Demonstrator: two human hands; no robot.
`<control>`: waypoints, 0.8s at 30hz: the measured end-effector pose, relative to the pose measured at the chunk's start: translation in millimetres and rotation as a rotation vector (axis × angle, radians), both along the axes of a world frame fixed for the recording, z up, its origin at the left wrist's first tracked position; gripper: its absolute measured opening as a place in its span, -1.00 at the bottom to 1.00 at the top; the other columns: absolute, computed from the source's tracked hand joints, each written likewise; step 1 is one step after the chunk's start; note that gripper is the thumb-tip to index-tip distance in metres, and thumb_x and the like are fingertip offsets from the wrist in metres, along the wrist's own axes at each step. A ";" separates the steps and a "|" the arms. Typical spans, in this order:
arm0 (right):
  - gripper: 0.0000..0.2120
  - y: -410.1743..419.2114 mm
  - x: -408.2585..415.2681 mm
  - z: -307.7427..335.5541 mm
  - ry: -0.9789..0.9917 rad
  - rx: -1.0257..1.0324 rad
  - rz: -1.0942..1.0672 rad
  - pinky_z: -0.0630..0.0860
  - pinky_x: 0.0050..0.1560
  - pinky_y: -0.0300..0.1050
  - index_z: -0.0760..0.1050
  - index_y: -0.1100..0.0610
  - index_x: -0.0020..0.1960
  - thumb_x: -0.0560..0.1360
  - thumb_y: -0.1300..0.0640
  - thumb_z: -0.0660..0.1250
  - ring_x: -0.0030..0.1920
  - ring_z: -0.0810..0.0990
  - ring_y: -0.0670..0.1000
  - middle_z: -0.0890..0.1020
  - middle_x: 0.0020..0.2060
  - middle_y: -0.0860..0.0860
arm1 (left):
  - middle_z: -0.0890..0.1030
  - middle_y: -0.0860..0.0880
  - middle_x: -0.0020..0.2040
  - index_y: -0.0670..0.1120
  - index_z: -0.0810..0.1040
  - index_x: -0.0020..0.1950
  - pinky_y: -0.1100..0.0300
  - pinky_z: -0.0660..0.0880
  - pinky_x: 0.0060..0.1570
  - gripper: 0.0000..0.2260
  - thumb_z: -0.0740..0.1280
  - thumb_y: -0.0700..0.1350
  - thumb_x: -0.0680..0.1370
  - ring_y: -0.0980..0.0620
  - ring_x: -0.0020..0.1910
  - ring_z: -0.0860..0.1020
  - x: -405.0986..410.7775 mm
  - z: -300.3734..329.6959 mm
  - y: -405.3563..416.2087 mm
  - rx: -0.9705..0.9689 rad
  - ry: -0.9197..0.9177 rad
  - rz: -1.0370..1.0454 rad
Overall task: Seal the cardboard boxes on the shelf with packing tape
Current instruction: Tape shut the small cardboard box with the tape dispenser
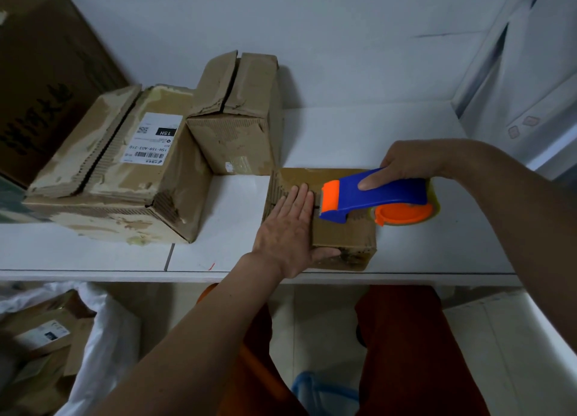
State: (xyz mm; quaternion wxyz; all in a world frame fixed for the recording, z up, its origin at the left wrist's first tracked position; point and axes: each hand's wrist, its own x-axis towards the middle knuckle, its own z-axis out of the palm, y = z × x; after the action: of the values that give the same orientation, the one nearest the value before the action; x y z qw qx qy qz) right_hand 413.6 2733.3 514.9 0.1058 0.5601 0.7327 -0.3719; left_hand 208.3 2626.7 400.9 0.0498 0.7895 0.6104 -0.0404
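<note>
A: Small cardboard box [340, 231] sits at the front edge of the white shelf [93, 253], straight ahead of the person; its top seam runs left to right across the view, not yet visibly taped.

B: Grip state?

A: Right hand [406, 165] curled round the handle of the blue-and-orange tape dispenser [374, 198], index finger laid straight along the blue body; left hand [290, 228] flat, fingers spread straight and pressed on the left part of the box top, thumb hooked over the near face.

B: Relation that matters for the next stroke?

A: Dispenser's long axis lies along the seam; its orange cutter end points left and sits just beside the left fingertips [301, 190]; roll end overhangs the box's right side; so my judgement is that a pull rightward would lay tape along the seam while the left hand pins the box; the left hand is the nearer one to the tape's start.

B: Writing?

A: Larger box [103, 178] to the left carries a white shipping label [151, 139]; "15H" and "15H-159-A03-210" readable, printed upside down to the viewer; tall box [237, 115] behind, flaps ajar, small sticker unreadable; big dark carton [46, 72] far left has bold characters, partly cropped; no brand legible on the dispenser.
</note>
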 end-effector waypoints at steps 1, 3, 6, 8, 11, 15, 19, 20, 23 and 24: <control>-0.54 0.1 1.9 -0.7 0.002 0.001 0.000 0.20 -0.38 -0.17 0.37 0.13 -0.41 0.33 -0.23 0.41 -0.47 0.33 -0.01 0.42 -0.54 0.00 | -0.20 -0.12 0.58 -0.17 -0.20 0.57 0.08 -0.20 0.53 0.02 -0.11 0.52 0.35 -0.02 0.56 -0.22 -0.1 -0.4 0.0 0.001 0.001 0.003; -0.53 0.5 5.5 -1.0 0.006 -0.003 -0.001 0.19 -0.37 -0.16 0.37 0.13 -0.40 0.29 -0.26 0.41 -0.47 0.33 -0.01 0.41 -0.53 0.01 | -0.21 -0.11 0.58 -0.16 -0.21 0.57 0.09 -0.20 0.53 0.02 -0.12 0.52 0.35 -0.02 0.55 -0.22 -0.8 -0.5 0.1 0.003 0.002 0.007; -0.53 0.7 12.0 1.1 0.005 -0.014 -0.002 0.22 -0.37 -0.18 0.42 0.15 -0.34 0.28 -0.28 0.38 -0.46 0.36 -0.01 0.45 -0.49 0.04 | -0.20 -0.11 0.58 -0.17 -0.21 0.57 0.09 -0.20 0.53 0.02 -0.13 0.51 0.35 -0.02 0.56 -0.21 -1.2 -0.6 0.3 0.001 0.004 0.012; -0.52 1.9 18.0 3.2 0.009 -0.017 -0.006 0.23 -0.38 -0.20 0.43 0.16 -0.33 0.26 -0.28 0.38 -0.48 0.37 -0.02 0.46 -0.51 0.03 | -0.20 -0.12 0.58 -0.17 -0.20 0.57 0.09 -0.19 0.53 0.02 -0.13 0.51 0.35 -0.02 0.56 -0.21 -1.4 -1.1 0.3 0.001 -0.001 0.014; -0.49 4.3 24.9 4.8 0.012 -0.020 -0.009 0.23 -0.39 -0.19 0.46 0.17 -0.31 0.17 -0.31 0.38 -0.51 0.37 -0.03 0.45 -0.51 0.04 | -0.20 -0.11 0.58 -0.17 -0.21 0.57 0.09 -0.20 0.53 0.02 -0.12 0.51 0.35 -0.01 0.56 -0.22 -2.0 -1.2 -0.1 0.004 -0.003 0.016; -0.49 5.1 24.2 3.5 -0.006 -0.022 0.000 0.23 -0.40 -0.20 0.45 0.15 -0.34 0.16 -0.31 0.38 -0.49 0.38 -0.02 0.46 -0.52 0.03 | -0.21 -0.14 0.58 -0.15 -0.20 0.57 0.04 -0.23 0.52 0.04 -0.13 0.54 0.33 -0.06 0.55 -0.23 -0.3 0.0 -1.7 0.038 0.007 0.042; -0.49 4.2 22.9 4.1 -0.011 -0.008 0.001 0.24 -0.39 -0.20 0.44 0.15 -0.35 0.17 -0.32 0.34 -0.49 0.38 -0.03 0.46 -0.54 0.00 | -0.23 -0.24 0.56 -0.18 -0.20 0.57 -0.06 -0.25 0.51 0.20 -0.02 0.63 0.22 -0.17 0.54 -0.28 2.0 1.5 -0.2 0.062 0.005 0.126; -0.49 3.9 23.1 4.1 -0.013 -0.009 0.002 0.24 -0.38 -0.20 0.43 0.15 -0.35 0.16 -0.33 0.33 -0.48 0.38 -0.03 0.46 -0.53 0.01 | -0.24 -0.24 0.55 -0.19 -0.22 0.56 -0.07 -0.25 0.51 0.22 0.02 0.63 0.22 -0.17 0.53 -0.29 1.9 2.6 1.8 0.041 0.018 0.124; -0.48 4.1 21.7 4.2 -0.018 -0.012 0.010 0.24 -0.38 -0.21 0.44 0.16 -0.33 0.18 -0.33 0.33 -0.48 0.38 -0.03 0.47 -0.49 0.03 | -0.24 -0.19 0.57 -0.15 -0.23 0.57 -0.13 -0.23 0.50 0.24 0.10 0.63 0.20 -0.14 0.54 -0.29 2.8 5.8 11.0 0.015 0.010 0.086; -0.48 4.6 21.2 3.9 -0.015 -0.015 0.011 0.25 -0.38 -0.21 0.44 0.16 -0.32 0.17 -0.33 0.34 -0.47 0.38 -0.03 0.47 -0.48 0.04 | -0.23 -0.15 0.57 -0.12 -0.22 0.57 -0.15 -0.24 0.49 0.23 0.10 0.64 0.18 -0.12 0.54 -0.28 3.7 5.3 13.7 0.013 -0.009 0.077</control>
State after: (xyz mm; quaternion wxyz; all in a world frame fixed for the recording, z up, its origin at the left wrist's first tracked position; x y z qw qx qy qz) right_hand 434.7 2737.9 518.8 0.1175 0.5580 0.7320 -0.3728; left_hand 211.9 2640.4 406.2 0.0487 0.7659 0.6403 -0.0309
